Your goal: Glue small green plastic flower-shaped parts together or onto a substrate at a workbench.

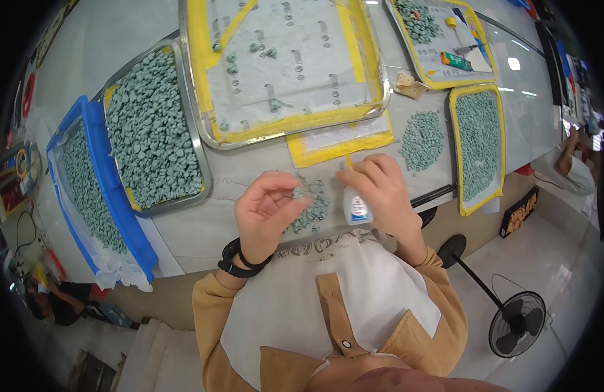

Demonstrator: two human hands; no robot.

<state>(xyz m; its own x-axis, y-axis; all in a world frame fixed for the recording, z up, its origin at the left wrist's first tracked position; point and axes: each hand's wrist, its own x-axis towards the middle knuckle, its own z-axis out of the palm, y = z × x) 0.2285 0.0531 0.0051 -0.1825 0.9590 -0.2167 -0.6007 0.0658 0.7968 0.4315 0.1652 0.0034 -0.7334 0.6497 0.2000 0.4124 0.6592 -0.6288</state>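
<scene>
My left hand (270,210) is closed, its thumb and fingertips pinching a small grey-green piece (298,193). Under and beside those fingers, a loose pile of similar grey-green pieces (317,208) lies on the table. To the right, my right hand (385,195) grips a small white glue bottle (357,208) with a printed label. Something thin and yellow shows above its fingertips, by the bottle's upper end. The two hands are a short way apart, close in front of my body.
Beyond my hands stands a large paper-lined tray (204,124) with a few clusters. At left are a metal tray (201,163) and a blue tray (103,163), both full of pieces. On the right lie a loose heap (423,140), a yellow-edged tray (501,140) and a tool tray (488,81).
</scene>
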